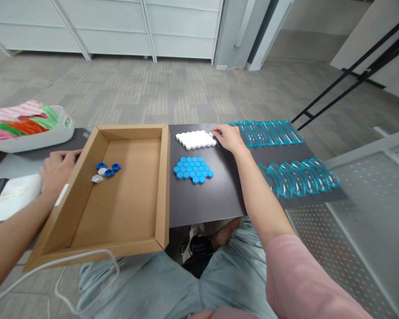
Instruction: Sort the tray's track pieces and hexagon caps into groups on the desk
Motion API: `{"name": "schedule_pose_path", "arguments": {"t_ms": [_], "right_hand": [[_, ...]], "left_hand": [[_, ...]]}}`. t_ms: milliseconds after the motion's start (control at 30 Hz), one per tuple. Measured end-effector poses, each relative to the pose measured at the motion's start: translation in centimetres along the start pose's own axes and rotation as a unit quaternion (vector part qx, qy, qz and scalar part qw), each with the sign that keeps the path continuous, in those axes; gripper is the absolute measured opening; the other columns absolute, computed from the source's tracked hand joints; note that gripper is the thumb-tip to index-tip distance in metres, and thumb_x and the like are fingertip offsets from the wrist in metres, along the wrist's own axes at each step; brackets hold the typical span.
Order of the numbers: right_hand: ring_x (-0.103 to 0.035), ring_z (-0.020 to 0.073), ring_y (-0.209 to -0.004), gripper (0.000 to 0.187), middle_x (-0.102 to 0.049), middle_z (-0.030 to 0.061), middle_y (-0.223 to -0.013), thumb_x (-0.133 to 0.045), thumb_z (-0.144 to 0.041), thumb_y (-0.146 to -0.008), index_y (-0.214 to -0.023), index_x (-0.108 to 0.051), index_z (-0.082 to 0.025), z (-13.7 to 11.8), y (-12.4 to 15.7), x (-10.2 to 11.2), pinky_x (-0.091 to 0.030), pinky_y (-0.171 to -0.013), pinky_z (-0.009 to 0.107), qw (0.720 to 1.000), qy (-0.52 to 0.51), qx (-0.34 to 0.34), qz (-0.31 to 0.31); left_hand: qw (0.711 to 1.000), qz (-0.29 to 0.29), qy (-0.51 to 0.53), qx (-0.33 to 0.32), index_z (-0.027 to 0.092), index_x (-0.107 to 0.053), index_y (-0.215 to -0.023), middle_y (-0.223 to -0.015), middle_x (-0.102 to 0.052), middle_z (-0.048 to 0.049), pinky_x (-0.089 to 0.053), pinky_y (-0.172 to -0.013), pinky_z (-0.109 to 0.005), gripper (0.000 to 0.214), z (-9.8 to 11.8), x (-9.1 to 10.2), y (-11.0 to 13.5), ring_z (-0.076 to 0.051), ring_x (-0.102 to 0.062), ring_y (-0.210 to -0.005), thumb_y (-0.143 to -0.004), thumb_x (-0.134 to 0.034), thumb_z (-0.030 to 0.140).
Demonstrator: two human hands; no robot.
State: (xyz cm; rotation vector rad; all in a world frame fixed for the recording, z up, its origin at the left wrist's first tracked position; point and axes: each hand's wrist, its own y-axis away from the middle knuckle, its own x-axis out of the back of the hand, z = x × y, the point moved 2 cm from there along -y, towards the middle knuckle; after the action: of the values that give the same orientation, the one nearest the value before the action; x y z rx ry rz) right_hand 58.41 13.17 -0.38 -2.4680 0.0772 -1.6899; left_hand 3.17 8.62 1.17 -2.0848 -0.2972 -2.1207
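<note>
My right hand [228, 136] is at the right end of a white patch of hexagonal tiles [195, 140], thumb and fingers pinched on a small white hexagonal tile [212, 134]. Nearer me on the dark table lies a patch of blue hexagonal tiles [193, 169], fitted side by side. My left hand [60, 170] rests against the outer left side of a shallow cardboard box [129, 195]; its fingers stretch forward, with the tips partly hidden by the box wall. Inside the box, near its left wall, are several loose tiles, among them dark blue tiles [109, 173] and a white tile [97, 178].
Two rows of clear teal-edged curved plastic pieces [269, 134] [301, 178] lie on the table's right side. At far left is a white basket [36, 141] of colourful strips. A white device [15, 199] sits beside my left wrist, and a white cable [83, 253] crosses the box's near edge.
</note>
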Motion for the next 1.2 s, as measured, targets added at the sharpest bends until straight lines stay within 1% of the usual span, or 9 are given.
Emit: {"name": "schedule_pose_path", "arguments": {"t_ms": [233, 367, 500, 567, 800, 900, 1033, 1133, 1200], "right_hand": [[-0.076, 0.0337, -0.121, 0.025, -0.087, 0.0109, -0.130, -0.063, -0.027, -0.112, -0.121, -0.086, -0.027, -0.3, -0.1, 0.0, -0.043, -0.109, 0.048, 1.000, -0.006, -0.012, 0.003], [-0.077, 0.0335, -0.120, 0.024, -0.088, 0.0108, -0.129, -0.064, -0.026, -0.112, -0.121, -0.086, -0.028, -0.2, -0.1, -0.1, -0.043, -0.110, 0.048, 1.000, -0.008, -0.011, 0.002], [-0.076, 0.0335, -0.120, 0.024, -0.087, 0.0108, -0.129, -0.063, -0.027, -0.112, -0.120, -0.086, -0.027, -0.2, -0.2, -0.4, -0.042, -0.110, 0.049, 1.000, -0.011, -0.009, 0.007], [-0.076, 0.0332, -0.119, 0.024, -0.087, 0.0106, -0.128, -0.063, -0.028, -0.111, -0.120, -0.086, -0.028, -0.1, -0.3, -0.5, -0.041, -0.109, 0.049, 1.000, -0.013, -0.008, 0.006], [-0.077, 0.0331, -0.117, 0.024, -0.087, 0.0104, -0.127, -0.062, -0.029, -0.111, -0.120, -0.085, -0.028, 0.1, -0.4, -0.8, -0.043, -0.105, 0.048, 1.000, -0.007, 0.004, 0.007], [-0.077, 0.0325, -0.116, 0.026, -0.087, 0.0102, -0.127, -0.061, -0.028, -0.110, -0.123, -0.084, -0.028, 0.0, -0.3, -0.6, -0.044, -0.106, 0.048, 1.000, -0.010, 0.003, 0.014], [-0.076, 0.0323, -0.117, 0.029, -0.086, 0.0118, -0.129, -0.058, -0.027, -0.111, -0.125, -0.083, -0.027, -0.3, -0.1, 0.1, -0.043, -0.108, 0.047, 1.000, -0.010, -0.004, 0.028], [-0.076, 0.0322, -0.117, 0.028, -0.085, 0.0128, -0.130, -0.056, -0.030, -0.113, -0.125, -0.081, -0.027, -0.7, 0.2, 0.5, -0.042, -0.108, 0.047, 0.999, 0.003, -0.005, 0.033], [-0.076, 0.0323, -0.116, 0.028, -0.085, 0.0131, -0.126, -0.055, -0.032, -0.114, -0.122, -0.081, -0.026, -1.2, 0.4, 0.7, -0.040, -0.108, 0.047, 0.999, 0.015, 0.002, 0.040]], "left_hand": [[1.000, 0.015, -0.002, 0.002, 0.020, -0.060, -0.170, -0.163, -0.057, -0.0273, -0.050, -0.125, -0.061, 0.077, -0.6, -0.7, -0.5, -0.046, -0.059, -0.145, -0.111, -0.019, 0.048], [1.000, 0.015, -0.008, 0.000, 0.021, -0.060, -0.170, -0.163, -0.058, -0.0274, -0.052, -0.124, -0.061, 0.074, -0.7, -0.6, -0.6, -0.046, -0.060, -0.145, -0.111, -0.026, 0.047], [1.000, 0.014, 0.003, 0.004, 0.022, -0.061, -0.170, -0.163, -0.059, -0.0268, -0.051, -0.125, -0.061, 0.073, -0.6, -0.5, -0.5, -0.045, -0.059, -0.146, -0.111, -0.026, 0.045], [1.000, 0.012, 0.010, 0.005, 0.020, -0.061, -0.171, -0.164, -0.058, -0.0272, -0.050, -0.126, -0.062, 0.075, -0.4, -0.4, -0.4, -0.046, -0.058, -0.147, -0.110, -0.024, 0.045], [1.000, -0.006, 0.016, 0.008, 0.011, -0.057, -0.173, -0.165, -0.053, -0.0318, -0.045, -0.129, -0.066, 0.087, 0.1, 0.1, -0.1, -0.051, -0.053, -0.150, -0.108, -0.016, 0.051], [1.000, -0.005, 0.009, 0.009, 0.011, -0.056, -0.173, -0.164, -0.053, -0.0311, -0.045, -0.129, -0.064, 0.088, 0.0, 0.0, -0.2, -0.051, -0.053, -0.150, -0.108, -0.014, 0.052], [1.000, -0.004, 0.002, 0.004, 0.013, -0.056, -0.173, -0.163, -0.053, -0.0312, -0.046, -0.128, -0.064, 0.085, -0.4, -0.5, -0.5, -0.050, -0.053, -0.149, -0.109, -0.016, 0.052], [1.000, 0.003, 0.023, -0.005, 0.014, -0.057, -0.172, -0.163, -0.052, -0.0311, -0.044, -0.128, -0.067, 0.081, -0.5, -0.7, -0.4, -0.051, -0.051, -0.149, -0.111, -0.020, 0.052], [0.999, 0.007, 0.040, -0.011, 0.014, -0.058, -0.171, -0.164, -0.050, -0.0310, -0.042, -0.128, -0.067, 0.078, -0.5, -0.6, -0.2, -0.051, -0.049, -0.149, -0.112, -0.022, 0.050]]}}
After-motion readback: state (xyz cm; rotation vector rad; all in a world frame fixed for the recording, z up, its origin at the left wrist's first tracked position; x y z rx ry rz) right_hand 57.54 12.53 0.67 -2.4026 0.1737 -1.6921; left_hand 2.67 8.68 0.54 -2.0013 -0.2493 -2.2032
